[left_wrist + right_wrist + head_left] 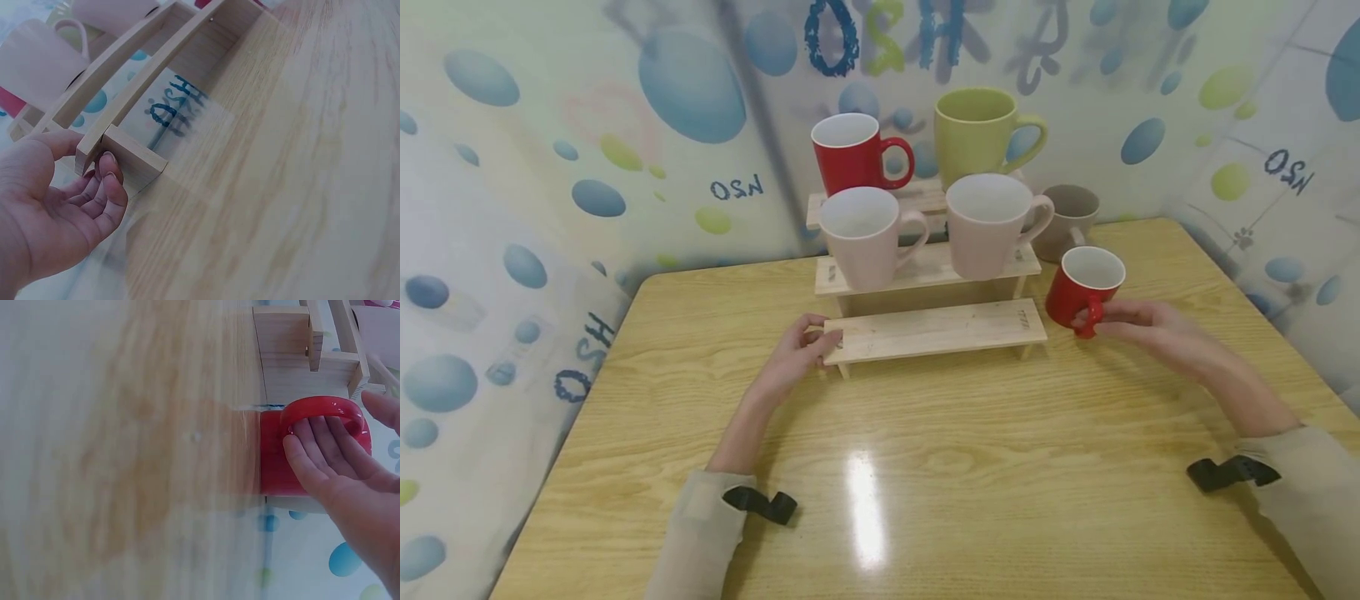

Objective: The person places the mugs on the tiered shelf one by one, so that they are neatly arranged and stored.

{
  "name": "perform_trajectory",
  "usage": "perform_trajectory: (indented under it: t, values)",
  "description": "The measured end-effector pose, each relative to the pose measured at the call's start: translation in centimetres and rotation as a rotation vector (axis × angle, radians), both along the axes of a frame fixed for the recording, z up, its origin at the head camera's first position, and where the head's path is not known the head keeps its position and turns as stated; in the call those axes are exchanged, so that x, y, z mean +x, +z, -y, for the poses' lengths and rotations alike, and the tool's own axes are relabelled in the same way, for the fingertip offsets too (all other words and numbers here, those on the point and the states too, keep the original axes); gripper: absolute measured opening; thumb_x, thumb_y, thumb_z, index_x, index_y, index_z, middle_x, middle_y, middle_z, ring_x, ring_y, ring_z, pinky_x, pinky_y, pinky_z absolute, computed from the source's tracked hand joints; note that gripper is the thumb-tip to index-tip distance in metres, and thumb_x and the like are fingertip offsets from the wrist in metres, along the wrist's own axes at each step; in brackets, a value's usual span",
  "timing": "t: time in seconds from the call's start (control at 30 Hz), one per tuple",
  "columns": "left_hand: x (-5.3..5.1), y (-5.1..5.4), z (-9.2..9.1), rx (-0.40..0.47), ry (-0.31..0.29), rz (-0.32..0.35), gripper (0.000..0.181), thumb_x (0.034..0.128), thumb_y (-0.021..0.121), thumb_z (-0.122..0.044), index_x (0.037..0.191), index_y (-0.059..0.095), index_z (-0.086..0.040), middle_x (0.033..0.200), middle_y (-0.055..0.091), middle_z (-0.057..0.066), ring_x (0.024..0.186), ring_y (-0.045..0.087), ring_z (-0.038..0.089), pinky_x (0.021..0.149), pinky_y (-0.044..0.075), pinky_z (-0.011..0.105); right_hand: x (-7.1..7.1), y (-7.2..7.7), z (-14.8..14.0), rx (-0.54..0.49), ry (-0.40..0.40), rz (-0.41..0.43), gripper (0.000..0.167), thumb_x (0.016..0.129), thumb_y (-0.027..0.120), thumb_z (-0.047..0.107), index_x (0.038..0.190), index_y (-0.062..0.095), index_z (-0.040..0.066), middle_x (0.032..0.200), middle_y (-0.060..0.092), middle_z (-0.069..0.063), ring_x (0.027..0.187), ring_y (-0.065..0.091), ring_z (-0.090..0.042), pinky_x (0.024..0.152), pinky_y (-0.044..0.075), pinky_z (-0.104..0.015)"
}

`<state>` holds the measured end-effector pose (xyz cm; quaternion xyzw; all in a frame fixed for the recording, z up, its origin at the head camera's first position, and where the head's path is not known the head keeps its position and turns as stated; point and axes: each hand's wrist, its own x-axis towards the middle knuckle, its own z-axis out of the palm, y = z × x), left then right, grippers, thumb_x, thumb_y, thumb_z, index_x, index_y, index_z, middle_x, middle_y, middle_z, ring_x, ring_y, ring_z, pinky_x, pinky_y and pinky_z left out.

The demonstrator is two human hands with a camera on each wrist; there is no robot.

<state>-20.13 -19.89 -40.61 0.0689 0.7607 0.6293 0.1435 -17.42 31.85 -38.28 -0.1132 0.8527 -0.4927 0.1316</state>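
Note:
At the left end of a tiered wooden rack (936,331), my left hand (792,354) pinches the edge of the lowest board. The left wrist view shows the thumb over that board (119,106) and the fingers curled beneath it. A red mug (1078,287) stands upright on the table to the right of the rack, its handle turned toward me. My right hand (1153,329) is at this mug. In the right wrist view its nearly straight fingers lie against the mug behind the handle (322,406), while the thumb stays apart from the handle.
Two pink mugs (867,242) stand on the middle board. Another red mug (848,158) and a yellow-green mug (973,137) occupy the top board. Behind the red mug at right is a grey-brown mug (1063,221). Patterned cloth walls (662,208) enclose the wooden table (962,475).

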Motion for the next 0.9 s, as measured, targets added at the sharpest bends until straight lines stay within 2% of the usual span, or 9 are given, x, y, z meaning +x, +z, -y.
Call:
perform_trajectory:
  t: [0.1, 0.2, 0.3, 0.37, 0.47, 0.67, 0.8, 0.9]
  values:
    - [-0.1, -0.1, 0.0, 0.000, -0.001, -0.001, 0.039, 0.1035, 0.060, -0.025, 0.130, 0.042, -0.003, 0.103, 0.060, 0.007, 0.083, 0.050, 0.015, 0.071, 0.048, 0.026, -0.2, -0.4, 0.0, -0.100, 0.024, 0.017, 0.039, 0.104, 0.059, 0.019, 0.135, 0.057, -0.004, 0.122, 0.070, 0.003, 0.113, 0.060, 0.000, 0.092, 0.044, -0.014]
    - [-0.1, -0.1, 0.0, -0.002, -0.001, -0.001, 0.040, 0.1035, 0.060, -0.025, 0.130, 0.041, -0.002, 0.102, 0.060, 0.007, 0.082, 0.050, 0.015, 0.071, 0.048, 0.026, -0.5, -0.8, -0.2, -0.270, 0.070, 0.047, 0.033, 0.105, 0.053, 0.009, 0.134, 0.057, -0.007, 0.122, 0.071, 0.003, 0.114, 0.062, -0.004, 0.095, 0.044, -0.015]
    - [-0.1, -0.1, 0.0, -0.005, -0.001, 0.000, 0.040, 0.1035, 0.060, -0.026, 0.129, 0.041, -0.002, 0.101, 0.059, 0.007, 0.082, 0.050, 0.015, 0.072, 0.048, 0.026, -0.8, -1.1, -0.4, -0.452, 0.127, 0.088, 0.029, 0.105, 0.046, -0.001, 0.131, 0.059, -0.009, 0.123, 0.070, -0.002, 0.115, 0.063, -0.010, 0.099, 0.044, -0.017]
    - [-0.1, -0.1, 0.0, -0.007, -0.002, -0.001, 0.041, 0.1035, 0.060, -0.026, 0.129, 0.041, -0.001, 0.101, 0.059, 0.007, 0.082, 0.050, 0.015, 0.072, 0.048, 0.026, -0.8, -1.2, -0.3, -0.515, 0.143, 0.108, 0.029, 0.105, 0.045, -0.005, 0.129, 0.060, -0.009, 0.123, 0.070, -0.005, 0.115, 0.064, -0.012, 0.100, 0.045, -0.019]
    - [0.0, -0.1, 0.0, -0.003, -0.003, 0.002, 0.041, 0.1036, 0.060, -0.026, 0.130, 0.040, -0.001, 0.103, 0.059, 0.008, 0.080, 0.051, 0.015, 0.075, 0.051, 0.028, -0.9, -1.1, 0.0, -0.506, 0.117, 0.127, 0.027, 0.105, 0.047, -0.002, 0.126, 0.063, -0.006, 0.121, 0.071, -0.005, 0.114, 0.064, -0.012, 0.099, 0.045, -0.019]
    - [0.1, -0.1, 0.0, 0.003, -0.004, 0.009, 0.042, 0.1036, 0.060, -0.027, 0.130, 0.038, -0.001, 0.104, 0.058, 0.010, 0.076, 0.050, 0.016, 0.081, 0.055, 0.033, -1.0, -0.9, 0.7, -0.400, -0.004, 0.169, 0.022, 0.105, 0.055, 0.006, 0.120, 0.069, 0.000, 0.112, 0.074, -0.003, 0.109, 0.065, -0.008, 0.096, 0.045, -0.016]
    - [0.1, -0.1, 0.0, 0.000, -0.003, 0.007, 0.043, 0.1035, 0.060, -0.027, 0.130, 0.039, -0.002, 0.104, 0.058, 0.010, 0.076, 0.050, 0.016, 0.080, 0.055, 0.033, -0.9, -0.8, 1.1, -0.336, -0.092, 0.173, 0.015, 0.103, 0.060, 0.011, 0.108, 0.073, 0.008, 0.098, 0.075, -0.001, 0.099, 0.066, -0.007, 0.091, 0.046, -0.014]
    - [0.1, -0.1, 0.0, 0.002, -0.006, 0.005, 0.043, 0.1035, 0.060, -0.027, 0.130, 0.039, -0.002, 0.105, 0.058, 0.010, 0.077, 0.050, 0.016, 0.080, 0.055, 0.032, -1.0, -0.7, 1.3, -0.346, -0.137, 0.179, 0.013, 0.102, 0.061, 0.009, 0.098, 0.073, 0.006, 0.088, 0.073, -0.001, 0.090, 0.067, -0.009, 0.088, 0.048, -0.015]
